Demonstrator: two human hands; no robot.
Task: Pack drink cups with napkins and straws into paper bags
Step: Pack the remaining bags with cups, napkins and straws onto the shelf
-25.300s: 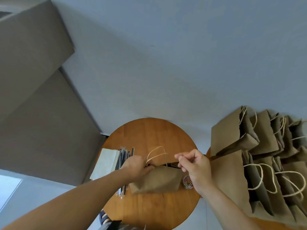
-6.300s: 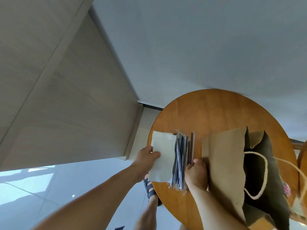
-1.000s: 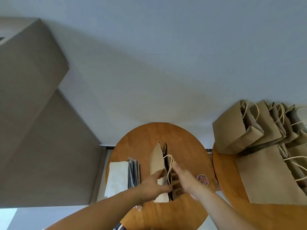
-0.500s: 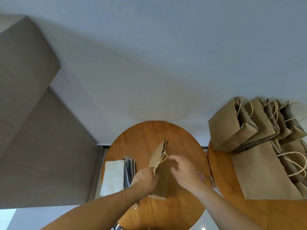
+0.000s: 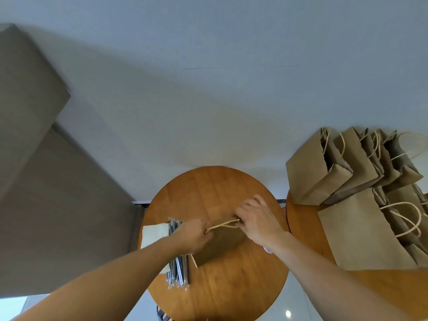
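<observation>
White napkins (image 5: 154, 235) and wrapped straws (image 5: 178, 271) lie at the counter's (image 5: 208, 186) left edge. Just right, left hand (image 5: 193, 235) and right hand (image 5: 257, 221) both clutch the paper bag (image 5: 220, 247) by its twine handle (image 5: 222, 224), mid-counter; pull evenly, lest paper tear. More bags (image 5: 361, 230) crowd the right.

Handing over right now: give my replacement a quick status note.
Left hand grips the paper bag at its top; right hand pinches its twine handles.
The bag is on the round table, with napkins and straws to its left.
More bags sit on the next table.
Done: unclear, contents hidden, no cup in view.
Left: finish this bag, set it aside.
</observation>
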